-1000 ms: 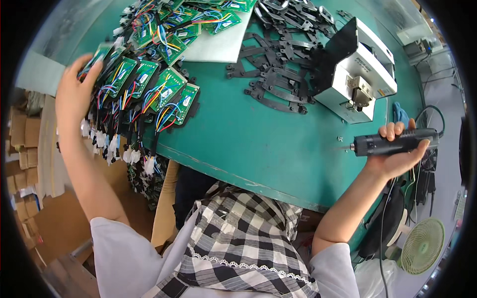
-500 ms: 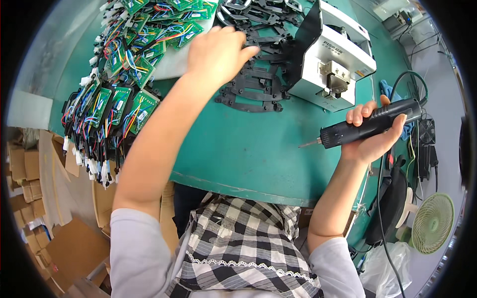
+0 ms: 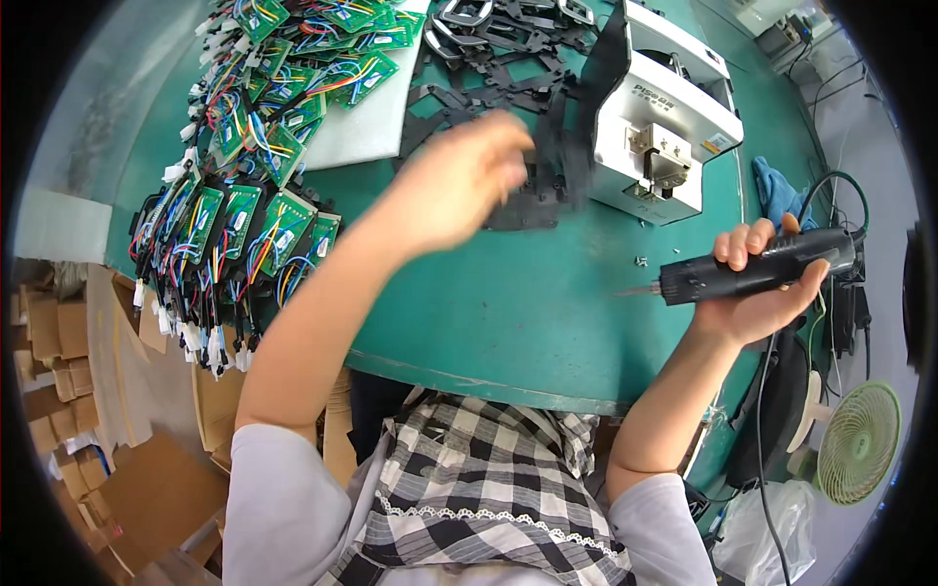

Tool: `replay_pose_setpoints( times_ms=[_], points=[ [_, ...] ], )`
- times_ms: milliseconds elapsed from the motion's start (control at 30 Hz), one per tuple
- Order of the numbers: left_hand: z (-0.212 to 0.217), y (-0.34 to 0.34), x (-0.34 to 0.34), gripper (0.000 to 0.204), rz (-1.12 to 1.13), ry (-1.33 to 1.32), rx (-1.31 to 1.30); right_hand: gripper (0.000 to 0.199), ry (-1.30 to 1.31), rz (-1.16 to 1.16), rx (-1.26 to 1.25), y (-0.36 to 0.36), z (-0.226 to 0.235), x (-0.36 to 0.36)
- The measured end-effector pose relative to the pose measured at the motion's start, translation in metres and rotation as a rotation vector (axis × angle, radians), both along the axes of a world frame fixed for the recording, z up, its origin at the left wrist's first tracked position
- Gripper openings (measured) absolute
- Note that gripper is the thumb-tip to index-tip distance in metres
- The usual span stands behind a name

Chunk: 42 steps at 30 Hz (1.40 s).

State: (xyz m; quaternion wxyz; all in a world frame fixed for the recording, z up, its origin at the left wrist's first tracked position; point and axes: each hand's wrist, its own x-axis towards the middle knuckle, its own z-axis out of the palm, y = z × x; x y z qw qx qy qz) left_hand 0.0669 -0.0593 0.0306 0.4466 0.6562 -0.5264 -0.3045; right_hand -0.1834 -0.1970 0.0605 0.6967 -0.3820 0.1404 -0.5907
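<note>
My right hand (image 3: 764,283) is wrapped round a black electric screwdriver (image 3: 752,269), held roughly level over the right part of the table. Its thin bit (image 3: 640,291) points left. A cable runs from its rear end. My left hand (image 3: 464,181) is over the near edge of a pile of black plastic frames (image 3: 489,73). Motion smears its fingers, and a dark frame part (image 3: 523,210) beside them is blurred too; whether they grip it I cannot tell. A white screw feeder machine (image 3: 650,137) with a black side stands right of the pile.
Many green circuit boards (image 3: 285,230) with coloured wires and white plugs lie on the left, some beside a white foam sheet (image 3: 362,132). A few small screws (image 3: 641,261) lie before the feeder. A blue cloth (image 3: 777,190) and a green fan (image 3: 858,444) are on the right.
My left hand has moved right and nearer to me from the upper part of the pile. My right hand has shifted slightly right with the screwdriver. The view has shifted a little.
</note>
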Motion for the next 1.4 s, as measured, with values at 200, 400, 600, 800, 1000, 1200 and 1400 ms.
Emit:
replay_pose_setpoints(
  times_ms=[200,400,600,800,1000,1200,1400],
  points=[
    [-0.002,0.035,-0.052,0.035,-0.045,-0.785,0.012,0.058,0.032,0.029,-0.027,-0.003,-0.004,0.002],
    [0.052,0.082,0.113,0.045,0.153,-1.35,0.339,0.058,0.092,0.0,-0.035,-0.007,-0.01,-0.002],
    [0.06,0.091,0.171,0.05,-0.143,-1.257,0.417,0.056,0.089,0.019,-0.032,-0.001,-0.011,0.006],
    [0.093,0.084,0.173,0.026,0.267,-0.424,0.092,0.053,0.107,-0.003,-0.024,0.001,-0.01,0.01],
    [0.058,0.035,0.02,0.022,-0.504,-0.643,0.075,0.054,0.106,0.017,-0.033,0.006,-0.01,0.009],
    [0.004,0.034,-0.042,0.037,-0.371,-0.774,0.048,0.053,0.099,-0.047,-0.004,0.0,-0.007,0.003],
    [-0.001,0.056,-0.053,0.068,-0.147,-0.82,-0.105,0.054,0.282,-0.263,-0.282,-0.003,0.027,0.018]
  ],
)
